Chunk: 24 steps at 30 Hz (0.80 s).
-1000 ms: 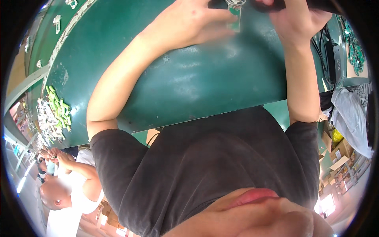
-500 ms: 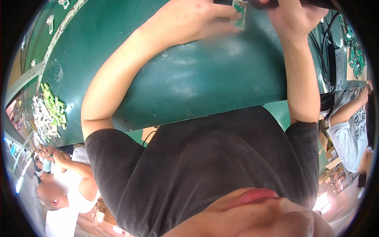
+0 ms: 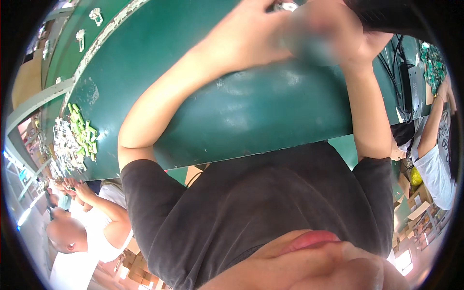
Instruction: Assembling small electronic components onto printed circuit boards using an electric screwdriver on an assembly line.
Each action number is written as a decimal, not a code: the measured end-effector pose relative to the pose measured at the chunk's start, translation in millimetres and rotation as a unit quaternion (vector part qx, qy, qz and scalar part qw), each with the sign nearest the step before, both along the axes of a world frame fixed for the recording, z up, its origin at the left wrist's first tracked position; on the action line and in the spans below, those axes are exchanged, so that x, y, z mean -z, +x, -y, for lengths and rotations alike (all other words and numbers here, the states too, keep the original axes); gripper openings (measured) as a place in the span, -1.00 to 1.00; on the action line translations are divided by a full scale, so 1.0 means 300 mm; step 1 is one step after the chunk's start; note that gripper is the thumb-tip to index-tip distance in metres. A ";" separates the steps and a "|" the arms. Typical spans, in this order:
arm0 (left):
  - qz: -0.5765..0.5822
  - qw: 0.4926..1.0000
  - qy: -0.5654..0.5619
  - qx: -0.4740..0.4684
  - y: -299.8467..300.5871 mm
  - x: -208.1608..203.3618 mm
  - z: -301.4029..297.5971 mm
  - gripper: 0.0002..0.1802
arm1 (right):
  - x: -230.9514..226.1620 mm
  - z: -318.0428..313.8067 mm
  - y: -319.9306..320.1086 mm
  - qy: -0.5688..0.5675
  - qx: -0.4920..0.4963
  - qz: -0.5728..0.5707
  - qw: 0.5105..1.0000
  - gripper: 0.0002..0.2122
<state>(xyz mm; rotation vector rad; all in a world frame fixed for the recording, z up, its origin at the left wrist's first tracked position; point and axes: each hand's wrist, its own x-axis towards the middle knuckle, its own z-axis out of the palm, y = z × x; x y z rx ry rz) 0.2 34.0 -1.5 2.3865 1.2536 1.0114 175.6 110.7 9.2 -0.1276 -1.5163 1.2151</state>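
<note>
While blur is partly masking the fingers, we are noting a small pale piece at the left hand, near the right hand, clamped or loose we cannot be telling for either.

The tabletop is coloured dark green, its left rim mottled with white; the small held part is toned silvery white; the short tubes are coloured lime green, the cables black; the wearer's shirt is coloured charcoal.
</note>
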 end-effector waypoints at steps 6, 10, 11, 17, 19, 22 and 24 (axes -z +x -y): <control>-0.130 0.935 -0.022 -0.330 -0.429 -0.187 -0.082 -0.59 | 0.030 0.033 -0.011 -0.122 -0.013 0.026 0.992 -0.55; -0.171 0.881 -0.034 -0.439 -0.723 -0.062 -0.168 -0.62 | 0.052 0.030 -0.018 -0.095 0.002 0.027 0.995 -0.60; -0.173 0.889 -0.024 -0.423 -0.715 -0.047 -0.192 -0.65 | 0.067 0.009 -0.015 -0.013 0.036 0.038 0.999 -0.62; -0.190 0.921 0.018 -0.338 -0.692 0.043 -0.239 -0.83 | 0.008 0.040 0.000 0.021 0.081 0.068 0.994 -0.67; -0.201 0.920 0.040 -0.334 -0.683 0.038 -0.254 -0.84 | -0.020 0.059 0.015 -0.128 0.022 0.035 0.991 -0.63; -0.204 0.919 0.046 -0.335 -0.602 -0.006 -0.212 -0.87 | -0.089 0.007 0.047 -0.031 0.013 -0.043 0.999 -0.54; -0.188 0.935 0.036 -0.297 -0.438 -0.051 -0.156 -0.87 | -0.211 -0.009 0.113 0.031 0.057 -0.065 0.996 -0.54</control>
